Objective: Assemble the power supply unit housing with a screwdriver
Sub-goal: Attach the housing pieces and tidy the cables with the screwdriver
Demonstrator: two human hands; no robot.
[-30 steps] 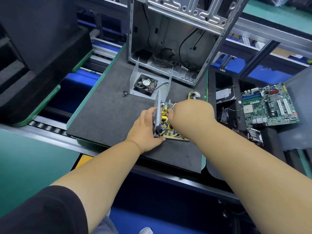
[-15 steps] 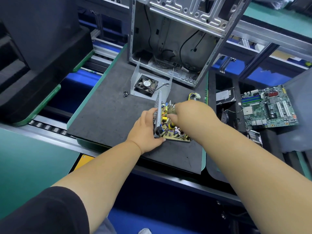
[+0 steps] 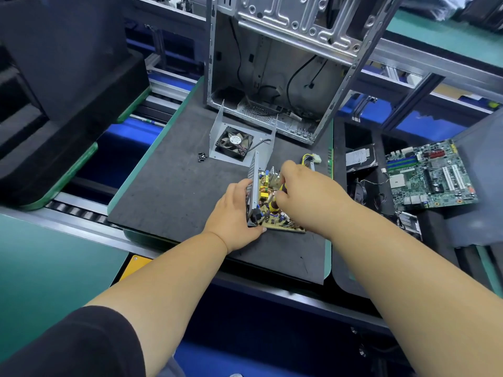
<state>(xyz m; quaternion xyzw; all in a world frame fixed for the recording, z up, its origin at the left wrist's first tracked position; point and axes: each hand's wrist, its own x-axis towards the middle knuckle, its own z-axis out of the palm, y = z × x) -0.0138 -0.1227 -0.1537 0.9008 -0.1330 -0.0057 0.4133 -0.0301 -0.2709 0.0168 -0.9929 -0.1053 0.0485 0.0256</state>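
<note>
Head view: the left hand (image 3: 236,210) gripped the upright perforated wall of the PSU housing (image 3: 253,183) on the dark mat (image 3: 174,191), thumb at its near corner. The right hand (image 3: 307,194) curled over the circuit board (image 3: 268,210) inside, fingers closed on a yellow-black handle, mostly hidden. Fan bracket (image 3: 234,142) and screws (image 3: 201,157) lay just behind.

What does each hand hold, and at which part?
Left hand grips the housing by its upright perforated wall. Right hand is curled; what it holds is unclear.
</note>
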